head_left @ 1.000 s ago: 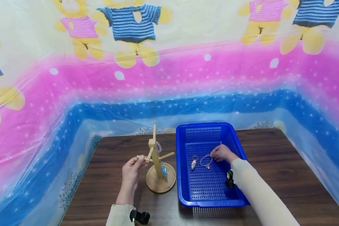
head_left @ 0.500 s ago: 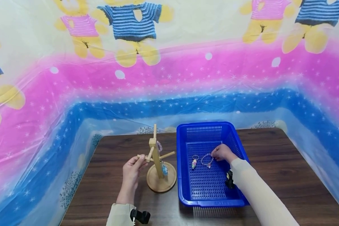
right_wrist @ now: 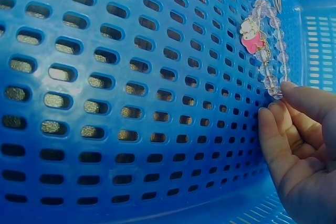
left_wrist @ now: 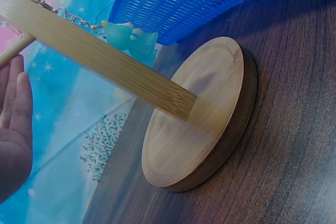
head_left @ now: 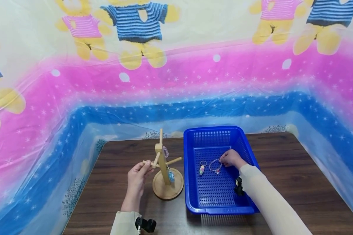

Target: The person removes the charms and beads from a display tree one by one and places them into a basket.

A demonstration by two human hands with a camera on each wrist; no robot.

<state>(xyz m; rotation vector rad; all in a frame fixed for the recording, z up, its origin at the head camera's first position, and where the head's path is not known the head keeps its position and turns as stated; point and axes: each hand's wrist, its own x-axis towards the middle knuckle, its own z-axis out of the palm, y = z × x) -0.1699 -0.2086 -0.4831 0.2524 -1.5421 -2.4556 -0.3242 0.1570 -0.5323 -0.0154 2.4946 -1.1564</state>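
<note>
My left hand [head_left: 137, 175] pinches the end of a left-side peg on a wooden peg stand [head_left: 163, 169]. A turquoise charm [left_wrist: 128, 40] hangs from the stand on a metal chain, and a pinkish beaded bracelet [head_left: 165, 152] hangs higher up behind the post. Inside the blue basket [head_left: 191, 209], my right hand [head_left: 231, 158] holds a clear beaded bracelet [right_wrist: 280, 43] between thumb and fingertips. A pink-and-white charm [right_wrist: 254, 38] dangles on that bracelet, which lies against the basket floor. Left of it lies a keychain [head_left: 202, 169] with a ring and a pastel figure.
Basket and stand are side by side on a dark wood-grain table [head_left: 285, 176]. The stand's round base [head_left: 168, 192] sits close to the basket's left wall. A patterned cloth [head_left: 176, 81] rises behind the table and along its sides.
</note>
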